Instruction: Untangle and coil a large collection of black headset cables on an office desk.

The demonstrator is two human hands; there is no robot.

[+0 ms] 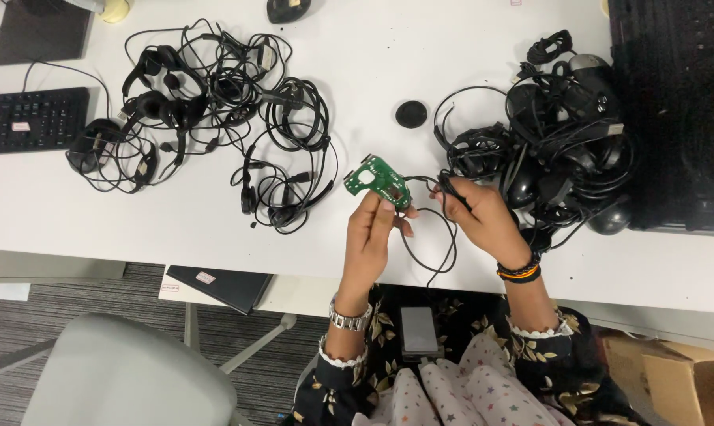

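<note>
The fingers of the left hand are pinched narrow on the lower edge of a small green circuit board, holding it up just above the white bench with its face tilted toward the camera. The right hand is closed around a thin black cable that runs from the board's side and hangs in a loose loop between the two wrists. The board looks light and stiff — something to take by its bare rim, as it is held now, rather than across the soldered face (the small parts there would likely be fragile, and a flat press could bend a joint). The cable is soft and limp; I judge it will trail and snag rather than carry weight, so the strain is best kept off the spot where it meets the board. Farther out, a heap of black computer mice with tangled cords lies just beside the right hand, a spread of black headsets lies to the left, and a small black round disc sits alone behind the board. A black keyboard rests at the far left edge.
</note>
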